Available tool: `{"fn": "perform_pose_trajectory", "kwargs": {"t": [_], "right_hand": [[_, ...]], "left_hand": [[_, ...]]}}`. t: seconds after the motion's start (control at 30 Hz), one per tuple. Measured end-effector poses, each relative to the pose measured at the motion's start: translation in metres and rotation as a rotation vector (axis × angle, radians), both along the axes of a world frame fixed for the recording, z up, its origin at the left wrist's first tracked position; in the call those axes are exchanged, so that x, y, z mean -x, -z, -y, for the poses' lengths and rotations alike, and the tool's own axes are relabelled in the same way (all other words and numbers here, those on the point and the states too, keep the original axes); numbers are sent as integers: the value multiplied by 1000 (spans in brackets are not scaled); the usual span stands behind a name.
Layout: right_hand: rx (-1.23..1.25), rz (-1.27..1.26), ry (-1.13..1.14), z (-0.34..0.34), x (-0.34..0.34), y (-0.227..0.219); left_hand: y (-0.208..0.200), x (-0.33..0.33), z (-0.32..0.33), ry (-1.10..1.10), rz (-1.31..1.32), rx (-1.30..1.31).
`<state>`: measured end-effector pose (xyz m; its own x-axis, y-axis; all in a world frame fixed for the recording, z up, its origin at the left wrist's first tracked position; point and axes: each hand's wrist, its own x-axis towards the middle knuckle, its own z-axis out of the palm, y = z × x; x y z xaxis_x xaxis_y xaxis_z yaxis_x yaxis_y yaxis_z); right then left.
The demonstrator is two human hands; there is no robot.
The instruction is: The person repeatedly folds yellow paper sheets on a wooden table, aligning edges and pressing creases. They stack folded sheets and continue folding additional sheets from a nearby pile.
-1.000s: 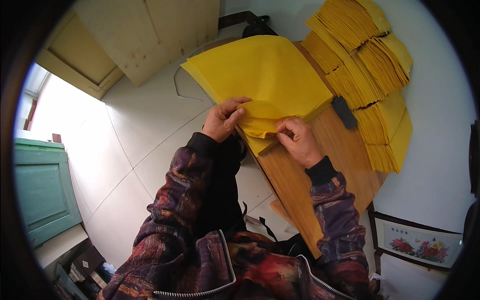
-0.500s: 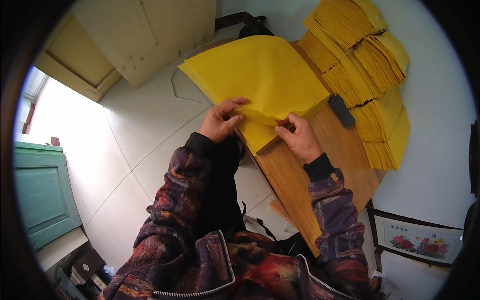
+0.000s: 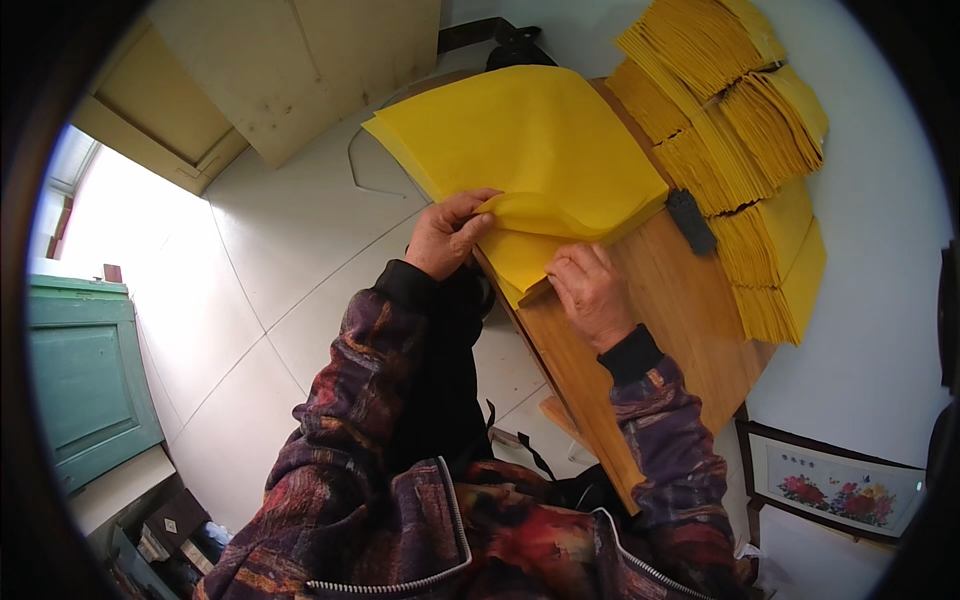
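Note:
A thick stack of yellow sheets (image 3: 530,130) lies at the table's left end, its near edge partly lifted. My left hand (image 3: 447,237) is closed at that edge, pinching the top yellow sheet (image 3: 540,212) between thumb and fingers, so that it bows upward. Below the raised sheet, part of another yellow sheet (image 3: 515,265) shows. My right hand (image 3: 590,297) is at the stack's near right corner, thumb and fingers pressed together against the yellow. What lies between its fingertips is hidden.
Bundles of folded yellow pieces (image 3: 730,150) are piled along the wall on the wooden table (image 3: 660,330). A dark grey cloth-like item (image 3: 690,222) lies beside the stack. A framed flower picture (image 3: 835,485) leans at the right. A green cabinet (image 3: 90,370) stands at the left.
My right hand has let the top sheet's edge slip and moved slightly down and toward me, its fingers now drawn together. My left hand keeps its pinch, and the sheet bows more.

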<state>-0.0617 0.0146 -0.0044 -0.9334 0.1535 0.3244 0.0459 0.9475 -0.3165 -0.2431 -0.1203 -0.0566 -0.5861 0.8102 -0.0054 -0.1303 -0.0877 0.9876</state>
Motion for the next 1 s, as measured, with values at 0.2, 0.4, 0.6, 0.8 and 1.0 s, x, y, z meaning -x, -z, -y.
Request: {"fn": "perform_pose_trajectory", "kwargs": {"t": [0.2,0.4,0.6,0.8,1.0], "right_hand": [[159,-17,4,-7,6,-1],[378,53,52,-14,9,-3],[688,152,79,-24,10,-1],[854,159,121,-31,12,0],[972,91,162,-30,18,-2]], "left_hand": [[0,2,2,25,22,38],[2,1,0,3,-37,-27],[0,2,1,23,-35,22],[4,2,0,35,-79,-22],[11,6,4,117,-90,-144]]}}
